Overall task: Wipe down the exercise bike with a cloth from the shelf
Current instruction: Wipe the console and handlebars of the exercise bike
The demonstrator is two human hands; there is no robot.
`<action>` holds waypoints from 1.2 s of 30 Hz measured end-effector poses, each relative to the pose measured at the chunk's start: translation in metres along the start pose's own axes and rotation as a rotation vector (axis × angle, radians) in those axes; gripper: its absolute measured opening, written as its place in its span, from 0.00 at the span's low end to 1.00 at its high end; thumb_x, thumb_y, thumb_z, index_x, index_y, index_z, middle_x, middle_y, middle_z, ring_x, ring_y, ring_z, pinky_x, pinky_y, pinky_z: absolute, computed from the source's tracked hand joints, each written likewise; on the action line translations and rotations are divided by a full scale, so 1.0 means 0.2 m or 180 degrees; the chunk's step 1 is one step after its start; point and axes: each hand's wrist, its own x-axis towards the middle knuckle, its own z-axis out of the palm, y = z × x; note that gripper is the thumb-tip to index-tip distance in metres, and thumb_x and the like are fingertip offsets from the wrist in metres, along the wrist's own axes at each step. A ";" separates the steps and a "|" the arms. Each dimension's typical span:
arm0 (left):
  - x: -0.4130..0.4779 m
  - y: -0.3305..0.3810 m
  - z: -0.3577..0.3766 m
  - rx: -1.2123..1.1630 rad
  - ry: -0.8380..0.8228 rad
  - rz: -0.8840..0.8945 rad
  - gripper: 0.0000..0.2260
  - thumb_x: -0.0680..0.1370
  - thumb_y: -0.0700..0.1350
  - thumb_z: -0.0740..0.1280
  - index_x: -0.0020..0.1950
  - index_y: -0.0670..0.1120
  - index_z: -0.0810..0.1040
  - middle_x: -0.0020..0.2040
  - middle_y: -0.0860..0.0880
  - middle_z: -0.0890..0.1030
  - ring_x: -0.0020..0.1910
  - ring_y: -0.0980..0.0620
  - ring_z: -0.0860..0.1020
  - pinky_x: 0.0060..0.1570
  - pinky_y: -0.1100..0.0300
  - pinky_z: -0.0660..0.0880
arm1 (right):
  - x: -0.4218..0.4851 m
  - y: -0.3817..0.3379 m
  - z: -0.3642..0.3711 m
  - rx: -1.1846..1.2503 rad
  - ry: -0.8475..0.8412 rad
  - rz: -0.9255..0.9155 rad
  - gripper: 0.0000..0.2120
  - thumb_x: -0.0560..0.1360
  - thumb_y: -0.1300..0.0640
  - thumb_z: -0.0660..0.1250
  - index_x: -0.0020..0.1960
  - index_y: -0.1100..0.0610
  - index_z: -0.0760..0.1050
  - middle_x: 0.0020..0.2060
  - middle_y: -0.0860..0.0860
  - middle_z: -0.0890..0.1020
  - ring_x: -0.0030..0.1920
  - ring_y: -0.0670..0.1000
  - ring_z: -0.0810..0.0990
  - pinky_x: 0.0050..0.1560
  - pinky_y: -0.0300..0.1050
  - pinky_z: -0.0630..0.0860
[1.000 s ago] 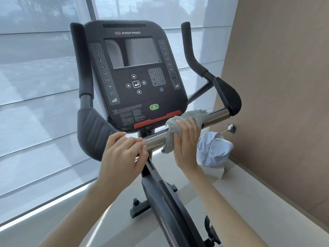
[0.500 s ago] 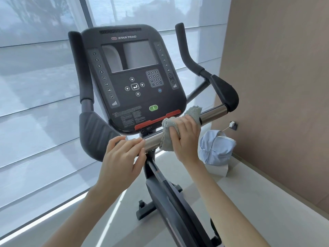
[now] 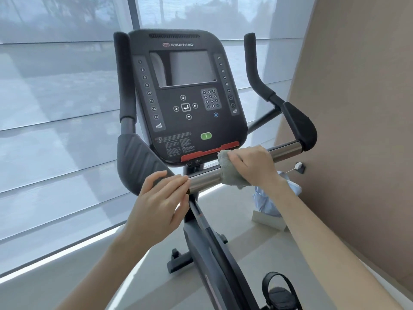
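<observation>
The black exercise bike's console (image 3: 187, 97) faces me, and a chrome handlebar (image 3: 286, 151) runs below it from lower left to upper right. A grey-green cloth (image 3: 228, 171) is wrapped over the middle of that bar. My right hand (image 3: 252, 164) grips the cloth around the bar. My left hand (image 3: 161, 198) rests on the bar's left end beside the black pad (image 3: 136, 157), fingers laid over it.
Black upright grips (image 3: 252, 61) rise on both sides of the console. A light blue cloth bag (image 3: 268, 202) on a white box stands on the floor by the brown wall (image 3: 357, 130). A pedal with strap (image 3: 277, 289) shows at the bottom. Blinds cover the window on the left.
My right hand has slid the cloth leftward along the chrome bar toward the console. The view has shifted so the bike sits further right; my left hand stays on the bar.
</observation>
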 end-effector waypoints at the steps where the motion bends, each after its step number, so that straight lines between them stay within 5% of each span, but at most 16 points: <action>1: -0.01 0.00 0.00 0.0006 0.0003 0.0007 0.11 0.77 0.42 0.63 0.53 0.41 0.83 0.53 0.47 0.83 0.53 0.50 0.81 0.63 0.50 0.68 | 0.03 -0.01 0.00 -0.0073 -0.0269 0.0109 0.23 0.78 0.48 0.49 0.33 0.56 0.74 0.29 0.51 0.78 0.33 0.55 0.72 0.44 0.48 0.69; 4: -0.04 -0.03 -0.03 0.0027 0.0076 -0.0039 0.11 0.77 0.42 0.63 0.52 0.40 0.83 0.53 0.47 0.83 0.55 0.48 0.80 0.62 0.49 0.70 | 0.13 -0.08 -0.02 -0.0225 -0.1307 0.0365 0.20 0.78 0.45 0.49 0.34 0.52 0.72 0.34 0.51 0.77 0.38 0.55 0.74 0.42 0.47 0.66; 7: -0.07 -0.05 -0.05 0.0106 0.0132 -0.0140 0.12 0.77 0.42 0.63 0.54 0.39 0.82 0.53 0.46 0.83 0.55 0.46 0.80 0.61 0.49 0.70 | 0.14 -0.21 -0.03 -0.0060 -0.1619 0.0208 0.19 0.76 0.45 0.49 0.31 0.50 0.67 0.31 0.48 0.74 0.38 0.54 0.75 0.40 0.47 0.65; 13: -0.07 -0.04 -0.07 0.0091 0.0345 -0.0324 0.12 0.76 0.40 0.63 0.57 0.38 0.80 0.56 0.44 0.81 0.56 0.45 0.79 0.61 0.48 0.70 | 0.00 -0.51 0.01 -0.0037 -0.0403 -0.0596 0.18 0.79 0.47 0.48 0.35 0.52 0.68 0.30 0.46 0.75 0.30 0.50 0.71 0.39 0.47 0.67; 17: -0.06 -0.03 -0.07 0.0013 0.0441 -0.0384 0.13 0.76 0.40 0.62 0.58 0.38 0.79 0.57 0.44 0.80 0.57 0.47 0.76 0.61 0.49 0.69 | -0.12 -0.48 0.06 0.0244 0.0450 -0.0849 0.19 0.80 0.46 0.52 0.47 0.53 0.80 0.38 0.50 0.82 0.41 0.53 0.77 0.46 0.49 0.71; 20: -0.04 -0.03 -0.05 0.0014 0.0341 -0.0316 0.13 0.77 0.40 0.61 0.58 0.38 0.79 0.56 0.44 0.81 0.57 0.47 0.76 0.62 0.50 0.68 | -0.14 -0.32 0.04 0.0359 0.0486 -0.0964 0.17 0.79 0.47 0.55 0.52 0.53 0.79 0.44 0.48 0.82 0.48 0.52 0.78 0.53 0.49 0.69; 26: -0.02 0.01 0.01 0.0089 0.0059 -0.0103 0.13 0.78 0.43 0.60 0.56 0.41 0.81 0.54 0.47 0.82 0.54 0.48 0.79 0.63 0.49 0.68 | -0.07 -0.04 0.01 0.0297 0.0266 -0.0342 0.22 0.79 0.48 0.51 0.42 0.58 0.78 0.34 0.53 0.80 0.37 0.55 0.76 0.46 0.52 0.72; 30: -0.01 0.01 0.02 0.0117 0.0032 -0.0103 0.14 0.79 0.44 0.59 0.55 0.41 0.82 0.53 0.47 0.82 0.53 0.49 0.80 0.64 0.50 0.67 | 0.01 -0.02 0.00 0.0136 -0.0101 0.0026 0.21 0.77 0.48 0.51 0.30 0.54 0.70 0.23 0.47 0.71 0.30 0.52 0.70 0.41 0.47 0.70; 33: -0.02 0.01 0.02 0.0150 0.0024 -0.0089 0.13 0.78 0.43 0.60 0.55 0.41 0.81 0.53 0.47 0.82 0.53 0.48 0.79 0.64 0.50 0.67 | 0.11 -0.06 -0.01 -0.0143 -0.1151 0.0469 0.21 0.77 0.44 0.49 0.30 0.51 0.68 0.27 0.45 0.73 0.35 0.53 0.75 0.39 0.45 0.67; 36: -0.02 0.02 0.02 0.0156 0.0081 -0.0103 0.12 0.78 0.42 0.61 0.54 0.40 0.82 0.52 0.47 0.82 0.52 0.48 0.79 0.64 0.50 0.68 | 0.11 -0.09 -0.02 -0.0255 -0.1325 0.0657 0.20 0.77 0.42 0.48 0.34 0.49 0.69 0.33 0.49 0.78 0.38 0.55 0.75 0.47 0.50 0.72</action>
